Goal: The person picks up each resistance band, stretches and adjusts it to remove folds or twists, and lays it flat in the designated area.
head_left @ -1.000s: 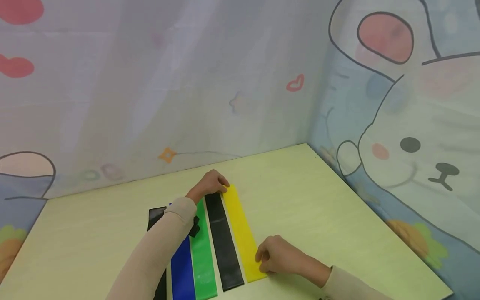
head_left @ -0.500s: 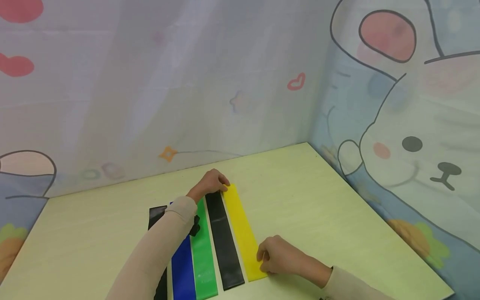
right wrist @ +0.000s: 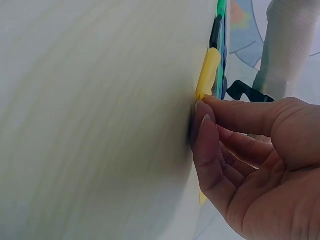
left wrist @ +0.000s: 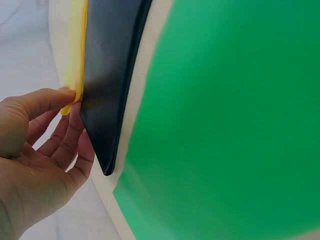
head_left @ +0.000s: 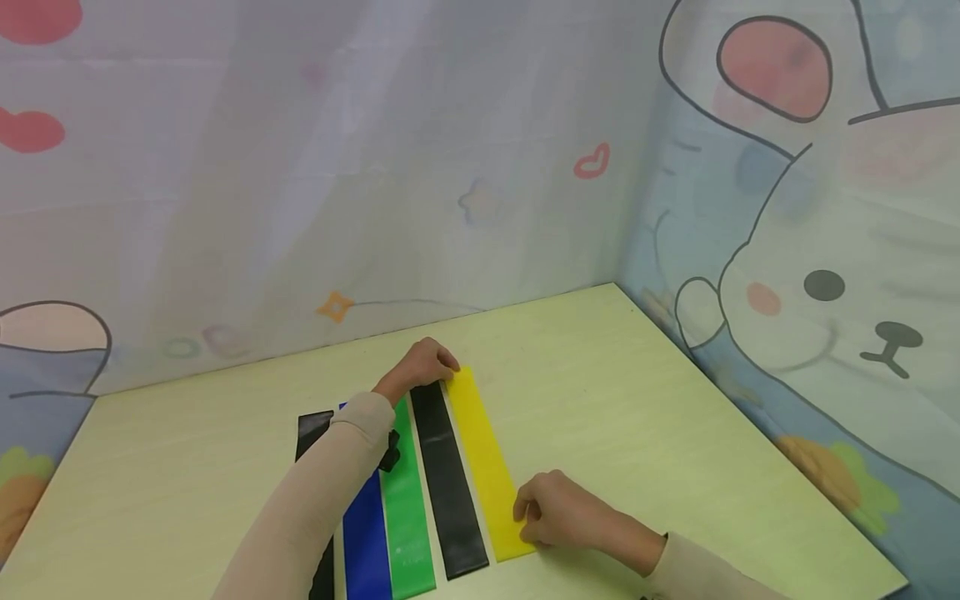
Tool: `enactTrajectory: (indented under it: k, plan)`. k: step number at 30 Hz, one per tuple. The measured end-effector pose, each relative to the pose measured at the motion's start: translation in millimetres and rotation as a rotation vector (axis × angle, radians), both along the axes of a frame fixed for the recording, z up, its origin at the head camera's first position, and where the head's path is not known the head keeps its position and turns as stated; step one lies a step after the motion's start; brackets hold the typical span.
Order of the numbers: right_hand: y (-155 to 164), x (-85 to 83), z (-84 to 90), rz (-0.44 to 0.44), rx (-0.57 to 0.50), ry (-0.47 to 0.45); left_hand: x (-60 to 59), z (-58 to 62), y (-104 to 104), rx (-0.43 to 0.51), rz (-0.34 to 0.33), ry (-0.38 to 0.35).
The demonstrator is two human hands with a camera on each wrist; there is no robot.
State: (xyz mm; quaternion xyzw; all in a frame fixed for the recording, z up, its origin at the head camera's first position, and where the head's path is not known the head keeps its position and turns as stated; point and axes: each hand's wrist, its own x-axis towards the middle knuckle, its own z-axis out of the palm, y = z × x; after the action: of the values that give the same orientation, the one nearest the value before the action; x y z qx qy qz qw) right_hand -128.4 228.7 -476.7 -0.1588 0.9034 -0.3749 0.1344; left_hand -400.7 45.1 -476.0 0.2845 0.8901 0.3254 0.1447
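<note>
A flat yellow strip lies lengthwise on the table at the right end of a row of coloured strips. At its far end my left hand pinches the yellow edge between thumb and fingers, as the left wrist view shows with the hand beside a black strip. My right hand is at the near right corner. In the right wrist view, thumb and fingertips of that hand pinch the edge of the yellow strip.
Left of the yellow strip lie a black strip, a green strip, a blue strip and another black strip, partly hidden under my left sleeve. The pale table meets a printed curtain behind.
</note>
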Motion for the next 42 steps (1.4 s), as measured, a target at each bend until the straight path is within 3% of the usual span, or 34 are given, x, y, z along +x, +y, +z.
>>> enactTrajectory:
  k: [26,34,42]
  plan:
    - [-2.5,3.9,0.2,-0.024,0.031,0.014,1.6,-1.7,1.3,-0.019,0.033,0.017]
    - [-0.2,6.1,1.9,-0.003,0.072,0.035,2.4,0.8,-0.1,-0.013,0.002,0.025]
    - [2.2,7.2,-0.4,-0.024,0.014,-0.018,2.4,3.0,-4.5,0.006,-0.015,0.002]
